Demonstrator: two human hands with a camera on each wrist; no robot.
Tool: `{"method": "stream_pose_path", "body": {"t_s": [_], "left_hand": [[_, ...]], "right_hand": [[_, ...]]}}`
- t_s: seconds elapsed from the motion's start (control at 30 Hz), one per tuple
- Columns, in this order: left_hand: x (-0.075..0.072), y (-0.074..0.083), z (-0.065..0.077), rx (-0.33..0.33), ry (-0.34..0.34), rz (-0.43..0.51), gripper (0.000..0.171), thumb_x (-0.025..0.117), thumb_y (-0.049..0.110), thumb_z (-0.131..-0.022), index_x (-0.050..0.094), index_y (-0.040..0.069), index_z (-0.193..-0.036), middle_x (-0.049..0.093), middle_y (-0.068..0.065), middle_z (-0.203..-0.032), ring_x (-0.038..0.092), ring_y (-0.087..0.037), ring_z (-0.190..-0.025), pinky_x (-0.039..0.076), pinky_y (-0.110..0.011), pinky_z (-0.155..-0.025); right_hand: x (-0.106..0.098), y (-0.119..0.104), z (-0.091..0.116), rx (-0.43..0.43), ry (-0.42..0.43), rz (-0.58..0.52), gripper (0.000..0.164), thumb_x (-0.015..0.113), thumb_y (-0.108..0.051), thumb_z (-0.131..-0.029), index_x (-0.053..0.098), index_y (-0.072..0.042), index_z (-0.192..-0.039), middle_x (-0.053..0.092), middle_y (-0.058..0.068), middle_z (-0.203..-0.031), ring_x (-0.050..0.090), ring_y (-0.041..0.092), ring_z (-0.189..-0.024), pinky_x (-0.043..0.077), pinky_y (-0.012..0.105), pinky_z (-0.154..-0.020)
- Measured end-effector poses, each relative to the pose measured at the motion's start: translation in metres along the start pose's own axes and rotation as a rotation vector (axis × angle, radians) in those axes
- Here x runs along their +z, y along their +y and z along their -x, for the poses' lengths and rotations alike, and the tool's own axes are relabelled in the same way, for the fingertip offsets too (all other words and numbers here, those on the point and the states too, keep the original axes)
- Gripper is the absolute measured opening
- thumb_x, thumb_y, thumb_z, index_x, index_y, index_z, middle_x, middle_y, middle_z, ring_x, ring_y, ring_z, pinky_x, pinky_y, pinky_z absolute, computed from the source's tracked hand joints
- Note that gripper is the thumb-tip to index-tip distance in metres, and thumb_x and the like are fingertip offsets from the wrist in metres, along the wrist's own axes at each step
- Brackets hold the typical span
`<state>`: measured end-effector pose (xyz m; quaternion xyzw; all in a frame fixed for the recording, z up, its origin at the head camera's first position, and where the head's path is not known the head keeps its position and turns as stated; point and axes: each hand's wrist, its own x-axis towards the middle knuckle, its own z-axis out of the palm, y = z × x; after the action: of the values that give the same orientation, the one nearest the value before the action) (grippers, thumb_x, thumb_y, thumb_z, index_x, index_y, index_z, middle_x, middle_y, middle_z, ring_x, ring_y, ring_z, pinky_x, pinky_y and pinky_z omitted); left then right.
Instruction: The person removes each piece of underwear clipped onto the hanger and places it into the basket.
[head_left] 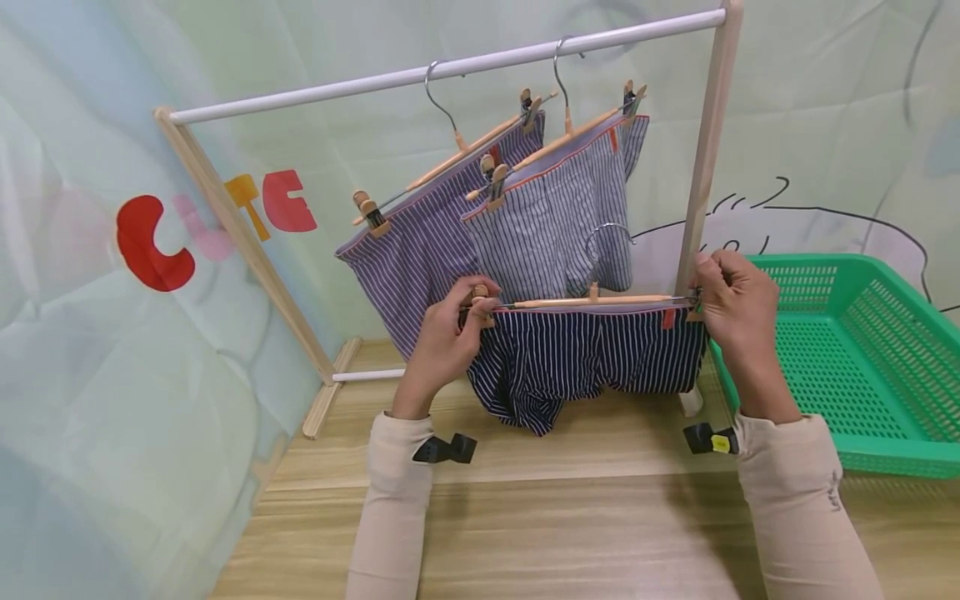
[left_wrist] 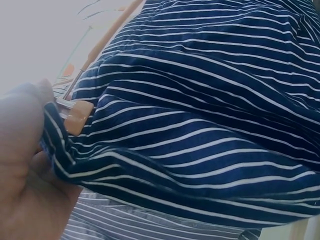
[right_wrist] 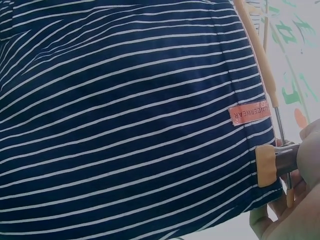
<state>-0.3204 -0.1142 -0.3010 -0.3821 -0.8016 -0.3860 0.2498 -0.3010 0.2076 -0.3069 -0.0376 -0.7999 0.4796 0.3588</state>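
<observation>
Navy striped boxer shorts (head_left: 600, 354) hang by the waistband from a wooden clip hanger (head_left: 622, 300) in front of the rack, its metal hook pointing up. My left hand (head_left: 446, 342) pinches the clip (left_wrist: 79, 117) at the hanger's left end. At the other end, my right hand (head_left: 738, 329) grips the right clip (right_wrist: 266, 166), which bites the waistband near a small orange label (right_wrist: 249, 113). Purple striped shorts (head_left: 431, 258) and grey striped shorts (head_left: 547, 221) hang on two more clip hangers behind. The fingers of my right hand are partly hidden in the head view.
The hanging rack has a white rail (head_left: 322, 90) and wooden side posts (head_left: 708, 150), standing on a wood-grain table (head_left: 540, 525). To the right is a green plastic basket (head_left: 885, 446). A printed cloth backdrop (head_left: 75, 400) lies behind and to the left.
</observation>
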Motion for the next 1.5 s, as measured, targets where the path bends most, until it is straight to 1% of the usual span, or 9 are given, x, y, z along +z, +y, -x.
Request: {"method": "stream_pose_path", "body": {"t_s": [0.2, 0.37, 0.47, 0.7, 1.03, 1.3, 1.4, 1.47, 1.5], "left_hand": [[-0.0001, 0.0011, 0.0002, 0.003, -0.002, -0.022, 0.021, 0.044, 0.013, -0.099, 0.052, 0.004, -0.116, 0.067, -0.015, -0.099, 0.065, -0.015, -0.077, 0.044, -0.032, -0.043], [0.0005, 0.0031, -0.0006, 0.006, 0.004, -0.027, 0.019, 0.046, 0.012, -0.098, 0.052, 0.003, -0.114, 0.067, -0.015, -0.098, 0.064, -0.014, -0.077, 0.050, -0.033, -0.050], [0.0013, 0.0040, -0.0013, 0.014, 0.016, -0.027, 0.018, 0.048, 0.012, -0.098, 0.053, 0.003, -0.112, 0.067, -0.014, -0.097, 0.064, -0.013, -0.076, 0.051, -0.034, -0.053], [0.0023, 0.0040, -0.0024, 0.029, 0.030, -0.039, 0.017, 0.049, 0.012, -0.097, 0.054, 0.002, -0.110, 0.067, -0.012, -0.093, 0.061, -0.012, -0.070, 0.045, -0.032, -0.047], [0.0025, 0.0034, -0.0024, 0.033, 0.026, -0.051, 0.016, 0.049, 0.012, -0.097, 0.053, 0.003, -0.110, 0.068, -0.012, -0.094, 0.062, -0.012, -0.070, 0.047, -0.032, -0.048], [0.0011, 0.0033, -0.0023, 0.046, 0.014, -0.071, 0.017, 0.047, 0.013, -0.098, 0.053, 0.003, -0.110, 0.068, -0.012, -0.094, 0.060, -0.010, -0.065, 0.037, -0.030, -0.039], [0.0007, 0.0032, -0.0020, 0.052, 0.008, -0.067, 0.016, 0.046, 0.012, -0.098, 0.052, 0.003, -0.110, 0.068, -0.012, -0.094, 0.061, -0.011, -0.066, 0.038, -0.030, -0.039], [0.0007, 0.0032, -0.0019, 0.055, 0.004, -0.059, 0.016, 0.046, 0.011, -0.098, 0.052, 0.002, -0.110, 0.068, -0.013, -0.095, 0.061, -0.011, -0.068, 0.042, -0.030, -0.043], [0.0008, 0.0033, -0.0018, 0.055, 0.003, -0.059, 0.016, 0.046, 0.011, -0.098, 0.052, 0.003, -0.110, 0.068, -0.013, -0.096, 0.059, -0.010, -0.065, 0.043, -0.030, -0.043]], "right_hand": [[-0.0003, 0.0004, 0.0001, -0.015, 0.016, -0.008, 0.045, 0.045, -0.037, -0.098, 0.057, -0.002, -0.073, 0.047, 0.003, -0.068, 0.040, 0.017, -0.068, 0.030, 0.030, -0.052], [-0.0009, 0.0014, -0.0003, -0.063, 0.057, -0.007, 0.044, 0.048, -0.032, -0.097, 0.057, -0.002, -0.067, 0.049, -0.010, -0.063, 0.039, 0.013, -0.059, 0.028, 0.028, -0.048], [-0.0010, 0.0015, -0.0013, -0.069, 0.066, 0.003, 0.044, 0.048, -0.032, -0.097, 0.059, -0.001, -0.068, 0.045, -0.013, -0.059, 0.035, 0.011, -0.055, 0.027, 0.028, -0.047], [-0.0017, 0.0030, -0.0021, -0.046, 0.062, -0.004, 0.046, 0.046, -0.035, -0.097, 0.059, 0.000, -0.070, 0.039, -0.005, -0.056, 0.034, 0.015, -0.056, 0.026, 0.030, -0.048], [-0.0021, 0.0020, -0.0014, -0.074, 0.083, 0.022, 0.046, 0.045, -0.033, -0.097, 0.059, 0.000, -0.068, 0.039, -0.002, -0.056, 0.033, 0.013, -0.052, 0.026, 0.030, -0.047], [-0.0015, -0.0001, -0.0014, -0.078, 0.104, 0.009, 0.045, 0.042, -0.030, -0.097, 0.057, -0.001, -0.067, 0.040, 0.002, -0.060, 0.032, 0.016, -0.053, 0.025, 0.028, -0.044], [-0.0022, -0.0013, -0.0005, -0.090, 0.115, 0.009, 0.045, 0.041, -0.030, -0.097, 0.057, -0.001, -0.066, 0.042, 0.002, -0.061, 0.032, 0.017, -0.053, 0.026, 0.027, -0.044], [-0.0028, -0.0017, -0.0002, -0.104, 0.123, 0.010, 0.045, 0.042, -0.030, -0.097, 0.057, -0.001, -0.066, 0.043, -0.001, -0.059, 0.033, 0.017, -0.052, 0.026, 0.027, -0.044], [-0.0030, -0.0017, -0.0001, -0.110, 0.124, 0.013, 0.045, 0.042, -0.030, -0.098, 0.057, -0.002, -0.066, 0.043, -0.002, -0.058, 0.034, 0.017, -0.051, 0.026, 0.027, -0.044]]}}
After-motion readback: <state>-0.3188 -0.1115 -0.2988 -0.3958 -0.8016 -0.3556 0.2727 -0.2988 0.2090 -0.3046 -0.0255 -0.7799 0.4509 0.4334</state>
